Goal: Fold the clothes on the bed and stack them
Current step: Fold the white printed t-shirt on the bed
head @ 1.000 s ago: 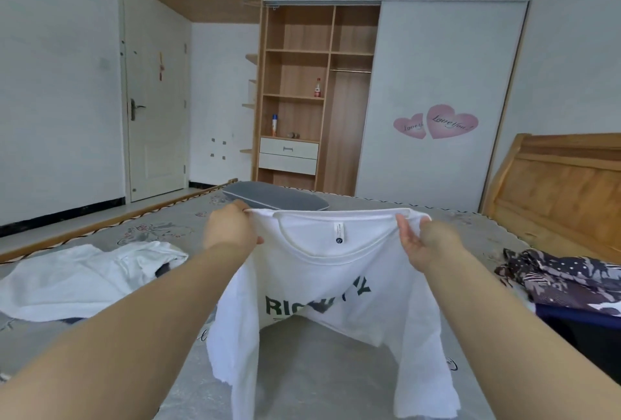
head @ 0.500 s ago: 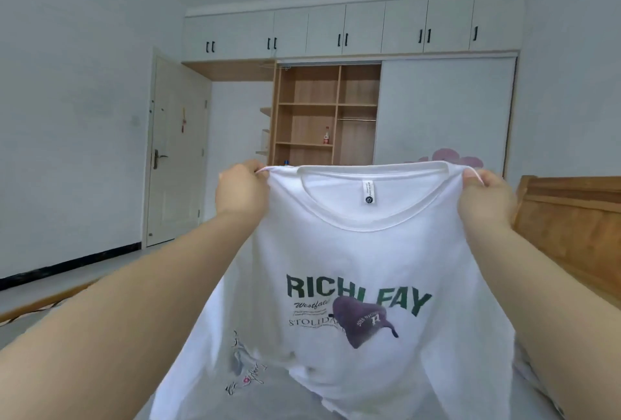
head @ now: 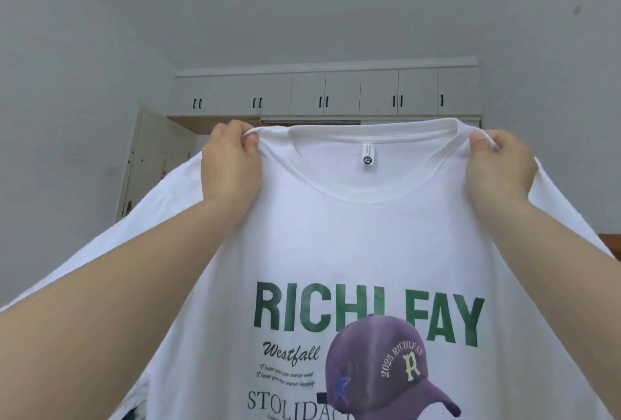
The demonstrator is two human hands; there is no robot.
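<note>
A white T-shirt [head: 363, 245] with green "RICHLEAY" lettering and a purple cap print hangs spread out in front of me, filling the lower view. My left hand [head: 230, 167] pinches its left shoulder beside the collar. My right hand [head: 497, 167] pinches the right shoulder. Both arms are raised and stretched forward, so the shirt hangs flat with the print facing me. The bed and the other clothes are hidden behind the shirt.
White upper cabinets [head: 322, 93] run along the far wall above the wardrobe. A white door [head: 148, 157] shows at the left behind the shirt's sleeve. A corner of the wooden headboard [head: 610, 245] peeks out at the right edge.
Both hands lifted the shirt from low over the bed to high in front of me and pulled it wider. The view tilted up, so the bed and other clothes left sight.
</note>
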